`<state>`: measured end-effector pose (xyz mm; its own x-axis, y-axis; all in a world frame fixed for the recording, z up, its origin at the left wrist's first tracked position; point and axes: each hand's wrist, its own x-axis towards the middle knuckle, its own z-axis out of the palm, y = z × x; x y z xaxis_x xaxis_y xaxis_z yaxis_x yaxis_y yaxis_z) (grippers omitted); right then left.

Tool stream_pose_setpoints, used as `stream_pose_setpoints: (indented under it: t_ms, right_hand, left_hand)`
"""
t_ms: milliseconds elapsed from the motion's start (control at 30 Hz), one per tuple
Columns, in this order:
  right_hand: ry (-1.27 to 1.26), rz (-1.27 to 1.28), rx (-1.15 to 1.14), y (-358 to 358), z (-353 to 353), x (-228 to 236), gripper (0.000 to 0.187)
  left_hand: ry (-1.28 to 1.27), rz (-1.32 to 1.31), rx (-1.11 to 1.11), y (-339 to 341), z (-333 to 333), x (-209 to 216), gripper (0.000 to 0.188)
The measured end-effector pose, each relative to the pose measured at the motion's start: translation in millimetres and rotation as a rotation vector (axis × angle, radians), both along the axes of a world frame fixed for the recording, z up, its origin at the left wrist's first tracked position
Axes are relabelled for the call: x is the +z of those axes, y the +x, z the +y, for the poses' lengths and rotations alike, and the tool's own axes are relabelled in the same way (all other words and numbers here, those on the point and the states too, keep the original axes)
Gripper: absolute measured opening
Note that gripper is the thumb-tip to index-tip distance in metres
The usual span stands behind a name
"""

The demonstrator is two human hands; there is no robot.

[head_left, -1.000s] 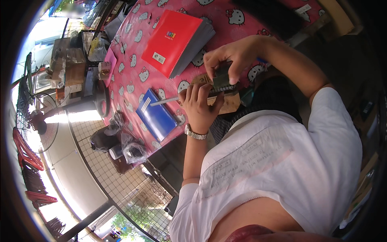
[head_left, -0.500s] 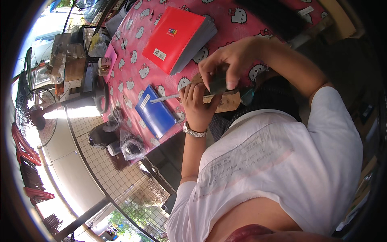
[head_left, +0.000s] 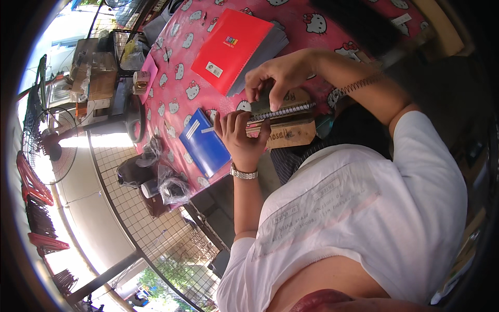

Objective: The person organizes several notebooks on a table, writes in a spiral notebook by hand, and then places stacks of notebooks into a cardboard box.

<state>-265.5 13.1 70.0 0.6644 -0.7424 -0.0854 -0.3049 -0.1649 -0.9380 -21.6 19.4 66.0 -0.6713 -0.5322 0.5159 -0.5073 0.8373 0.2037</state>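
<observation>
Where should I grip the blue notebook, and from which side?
Probably grip the blue notebook by its lower short edge, coming from the table rim, thumb above, fingers beneath. It lies flat and looks thin, that edge sits close to the rim, and the left hand is beside its upper half.

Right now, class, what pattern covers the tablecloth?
The tablecloth is pink with white cat faces, best in the head view.

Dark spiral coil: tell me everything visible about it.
The dark spiral coil looks like wire or plastic. Close, shiny loops line the edge of the dark pad; a looser stretch extends rightward, overlapping the right forearm in view. Its visible left end meets the left hand; whether the right hand, arched above, touches it is unclear.
</observation>
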Motion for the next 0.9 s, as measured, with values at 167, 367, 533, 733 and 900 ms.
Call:
stream_pose_setpoints:
  t_ms: [167, 367, 533, 733, 900]
  right_hand:
    - [-0.060, -0.045, 0.011, 6, -5, 5, 0.049]
    - [0.013, -0.116, -0.044, 10, -4, 0, 0.050]
    - [0.131, -0.322, 0.095, 14, -13, -9, 0.051]
    - [0.216, -0.388, 0.099, 29, -28, 3, 0.049]
    - [0.308, -0.464, 0.183, 41, -37, -1, 0.048]
  left_hand:
    - [0.025, 0.033, -0.002, -3, 1, 0, 0.036]
    - [0.031, 0.048, -0.001, -1, 1, 0, 0.038]
    - [0.043, 0.095, 0.020, 0, 1, -3, 0.042]
    - [0.030, 0.101, 0.234, 18, -9, -4, 0.046]
    - [0.012, 0.115, 0.150, 32, -19, -8, 0.042]
